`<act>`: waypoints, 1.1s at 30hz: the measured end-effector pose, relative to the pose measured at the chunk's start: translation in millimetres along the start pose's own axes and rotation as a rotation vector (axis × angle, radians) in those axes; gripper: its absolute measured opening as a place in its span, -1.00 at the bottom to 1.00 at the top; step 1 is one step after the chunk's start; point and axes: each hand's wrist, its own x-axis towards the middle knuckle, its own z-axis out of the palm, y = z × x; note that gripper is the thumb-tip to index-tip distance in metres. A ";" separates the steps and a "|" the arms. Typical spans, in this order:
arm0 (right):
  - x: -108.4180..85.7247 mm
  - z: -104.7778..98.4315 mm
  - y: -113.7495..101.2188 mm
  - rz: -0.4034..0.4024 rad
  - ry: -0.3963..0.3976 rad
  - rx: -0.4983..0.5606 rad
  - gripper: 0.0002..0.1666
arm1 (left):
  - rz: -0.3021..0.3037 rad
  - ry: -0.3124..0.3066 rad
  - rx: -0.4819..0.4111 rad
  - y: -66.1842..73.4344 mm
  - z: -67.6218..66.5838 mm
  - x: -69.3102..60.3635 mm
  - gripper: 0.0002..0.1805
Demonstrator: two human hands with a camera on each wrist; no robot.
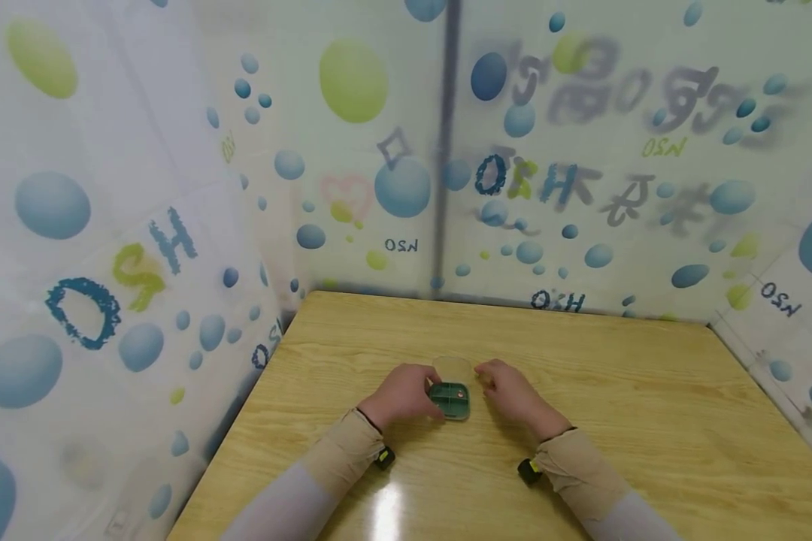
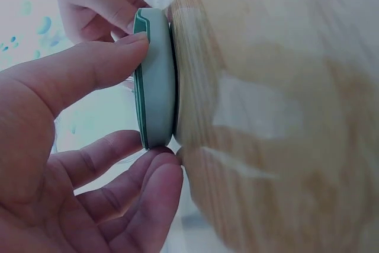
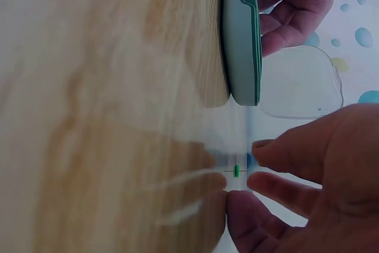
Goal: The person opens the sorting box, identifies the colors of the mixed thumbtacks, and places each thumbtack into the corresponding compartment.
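Observation:
A small green pill box (image 1: 449, 401) with divided compartments lies on the table, its clear lid (image 1: 452, 367) raised at the far side. One far compartment holds a small reddish item (image 1: 460, 394). My left hand (image 1: 406, 392) grips the box from the left; in the left wrist view the thumb is on the near side of its pale body (image 2: 159, 81) and fingers are at its other end. To the right of the box is my right hand (image 1: 510, 391), fingers bent and apart from the box. Between its thumb and fingers the right wrist view shows a gap and nothing held.
The wooden table (image 1: 649, 421) extends around both hands. Behind it and at the sides hang pale curtains (image 1: 352, 173) printed with bubbles. Beyond the right fingertips, a tiny green mark (image 3: 236, 171) shows in the right wrist view; I cannot tell what it is.

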 end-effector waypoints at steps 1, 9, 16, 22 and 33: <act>0.2 -0.5 -0.6 -0.028 -0.010 -0.036 -0.54 | -0.002 0.000 -0.003 0.1 0.1 -0.1 -0.38; 3.5 -1.4 0.5 -0.113 -0.043 -0.172 -0.64 | 0.002 -0.009 -0.029 1.5 1.9 0.0 -0.39; 6.8 -2.8 -2.6 -0.080 -0.030 -0.203 -0.74 | -0.012 -0.005 -0.028 0.6 0.5 -0.2 -0.38; 5.3 -4.7 -2.3 -0.010 0.011 -0.162 -0.80 | -0.014 -0.003 -0.028 0.9 -1.3 -0.8 -0.37; 4.5 -5.7 1.6 0.036 0.031 -0.137 -0.84 | -0.016 -0.005 -0.002 -2.1 1.7 1.1 -0.37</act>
